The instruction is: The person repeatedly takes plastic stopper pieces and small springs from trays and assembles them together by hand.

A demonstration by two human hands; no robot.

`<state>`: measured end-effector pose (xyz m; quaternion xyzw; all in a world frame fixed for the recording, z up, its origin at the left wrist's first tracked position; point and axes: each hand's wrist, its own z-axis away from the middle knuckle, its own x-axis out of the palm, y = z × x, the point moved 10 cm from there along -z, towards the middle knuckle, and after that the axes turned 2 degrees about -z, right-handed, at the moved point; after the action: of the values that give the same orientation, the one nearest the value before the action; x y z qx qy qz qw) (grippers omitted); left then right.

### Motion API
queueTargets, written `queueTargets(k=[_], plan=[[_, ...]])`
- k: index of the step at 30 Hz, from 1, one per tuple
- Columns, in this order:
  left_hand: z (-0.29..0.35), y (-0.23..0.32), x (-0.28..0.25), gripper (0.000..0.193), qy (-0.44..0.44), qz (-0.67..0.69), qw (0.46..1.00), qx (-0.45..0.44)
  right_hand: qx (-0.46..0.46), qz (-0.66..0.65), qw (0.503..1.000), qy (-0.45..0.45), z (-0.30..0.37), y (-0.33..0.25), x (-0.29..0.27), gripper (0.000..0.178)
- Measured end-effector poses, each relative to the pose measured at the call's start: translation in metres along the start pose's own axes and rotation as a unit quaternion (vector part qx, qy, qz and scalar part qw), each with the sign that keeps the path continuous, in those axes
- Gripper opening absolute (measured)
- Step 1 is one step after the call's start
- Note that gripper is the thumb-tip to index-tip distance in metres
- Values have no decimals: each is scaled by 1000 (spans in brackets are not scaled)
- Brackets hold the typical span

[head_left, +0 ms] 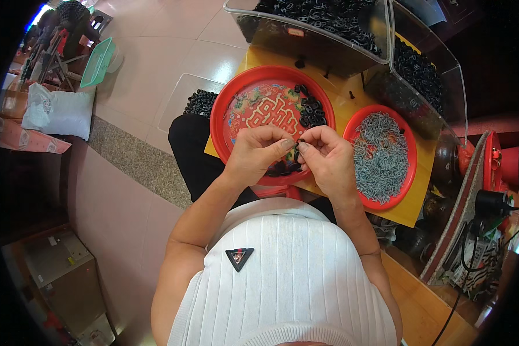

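Observation:
Both hands meet over the near right part of a round red tray (218,118) with a printed pattern. My right hand (330,161) pinches a small black plastic piece (298,151) between thumb and fingers. Close against it, my left hand (258,151) has thumb and forefinger pressed together; what they grip is too small to make out. Loose black plastic pieces (312,111) lie in the tray along its right side, and others lie near its front edge, partly hidden under my hands. To the right, a red plate (410,173) holds a heap of small silvery screws (380,158).
A yellow board (412,212) carries the tray and plate. Beyond stand two clear bins, one (311,43) at the back and one (412,95) at the right, with black pieces inside. More black pieces (200,104) sit left of the tray. A white sack (60,109) stands far left.

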<state>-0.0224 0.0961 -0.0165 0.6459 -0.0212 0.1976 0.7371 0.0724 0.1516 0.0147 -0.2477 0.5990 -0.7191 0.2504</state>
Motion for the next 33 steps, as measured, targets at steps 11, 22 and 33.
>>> queueTargets(k=[11, 22, 33], plan=[[2, -2, -4, 13, 27, 63, 998, -3, -2, -28, 999, 31, -1, 5, -3, 6], [5, -7, 0, 29, -25, 291, 956, -36, 7, -74, 997, 28, -3, 5, -3, 6], [8, -3, -4, 27, -32, 266, 963, 12, 17, -52, 998, 25, -3, 1, 8, 6]])
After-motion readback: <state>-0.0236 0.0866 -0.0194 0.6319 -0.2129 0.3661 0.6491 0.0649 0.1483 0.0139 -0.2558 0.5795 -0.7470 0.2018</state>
